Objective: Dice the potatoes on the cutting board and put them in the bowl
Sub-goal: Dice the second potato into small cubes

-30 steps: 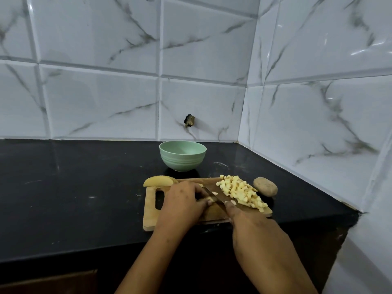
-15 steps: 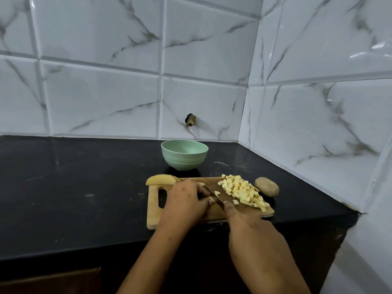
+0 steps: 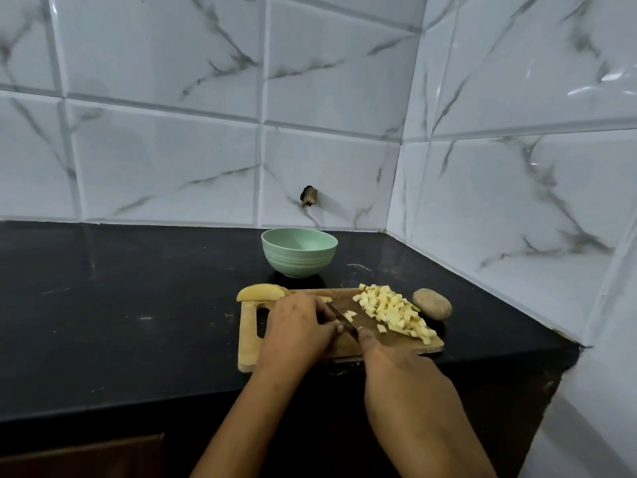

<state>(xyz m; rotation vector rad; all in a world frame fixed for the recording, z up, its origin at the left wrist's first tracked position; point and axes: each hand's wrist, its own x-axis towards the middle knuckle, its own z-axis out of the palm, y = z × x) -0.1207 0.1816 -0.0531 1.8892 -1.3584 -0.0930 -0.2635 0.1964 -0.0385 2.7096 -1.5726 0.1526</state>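
The right hand [image 3: 396,370] grips a thin metal knife [image 3: 339,317] whose blade points away and a bit left. The left hand [image 3: 296,327] lies curled just left of the blade, and I cannot tell what it holds. Both are over a wooden cutting board [image 3: 248,343] lying left to right, with a long heap of yellow potato cubes [image 3: 393,310] just right of the blade, and a round green bowl [image 3: 299,260] stands behind.

Left of the cutting board [image 3: 248,343], bare counter [image 3: 120,305]; behind it 1 bowl [image 3: 299,253]; right, 1 whole potato [image 3: 432,303], then wall [image 3: 517,219].
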